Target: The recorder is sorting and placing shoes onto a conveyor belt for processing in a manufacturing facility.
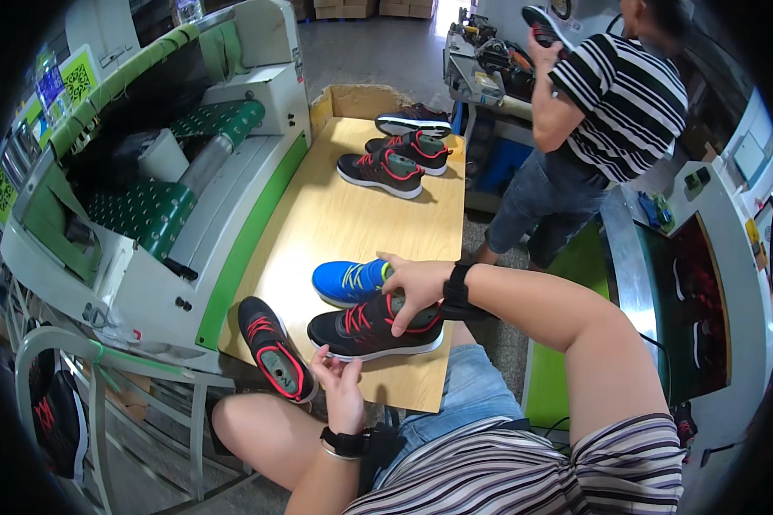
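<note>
A black sneaker [365, 330] with red laces and a white sole lies on its side-on course across the near end of the wooden board, toe to the left. My right hand [416, 287] comes over its heel, thumb down on the collar, fingers reaching across toward the blue shoe behind. Below the sole's front, my left hand [342, 390] is held palm up with fingers apart, fingertips close to the sole's edge; contact is unclear. Directly behind stands a blue shoe [343, 281] with yellow-green laces, its heel partly covered by my right hand. Another black sneaker [270, 348] sits at the left.
Several black sneakers [382, 172] stand at the far end of the wooden board [318, 223]. A conveyor machine [155, 215] with a green perforated belt borders the left. At right, a person in a striped shirt [618, 99] holds a shoe. A metal rack [146, 369] is at lower left.
</note>
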{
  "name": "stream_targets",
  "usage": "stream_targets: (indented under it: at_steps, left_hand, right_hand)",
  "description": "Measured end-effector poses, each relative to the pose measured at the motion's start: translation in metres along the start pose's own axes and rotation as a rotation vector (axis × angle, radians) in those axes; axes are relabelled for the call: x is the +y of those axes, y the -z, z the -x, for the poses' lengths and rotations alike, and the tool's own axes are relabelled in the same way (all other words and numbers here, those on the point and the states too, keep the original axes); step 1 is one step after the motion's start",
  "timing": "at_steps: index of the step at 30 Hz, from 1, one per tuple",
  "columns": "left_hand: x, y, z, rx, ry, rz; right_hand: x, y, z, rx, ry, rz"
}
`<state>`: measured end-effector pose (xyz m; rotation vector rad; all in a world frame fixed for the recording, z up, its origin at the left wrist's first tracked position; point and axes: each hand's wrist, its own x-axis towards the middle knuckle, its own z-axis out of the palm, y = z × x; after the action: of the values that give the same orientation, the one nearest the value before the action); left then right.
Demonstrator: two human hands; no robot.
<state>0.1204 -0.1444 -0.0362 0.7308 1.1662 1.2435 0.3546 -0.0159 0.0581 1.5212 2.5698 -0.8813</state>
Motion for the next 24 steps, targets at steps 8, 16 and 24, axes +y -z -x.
stream_targets:
  at_steps: [8, 16, 24]
  left_hand:
    - [-0.007, 0.008, -0.030, 0.014, -0.121, -0.203]
    - [-0.007, -0.011, -0.035, -0.153, -0.171, -0.471]
    - [-0.022, 0.003, -0.062, -0.136, -0.103, -0.506]
  right_hand:
    - [0.007, -0.020, 0.070, 0.139, -0.152, -0.162]
    - [0.035, -0.082, 0.361, 0.568, -0.909, -0.461]
    - [0.002, -0.200, 0.612, 0.765, -2.049, -0.341]
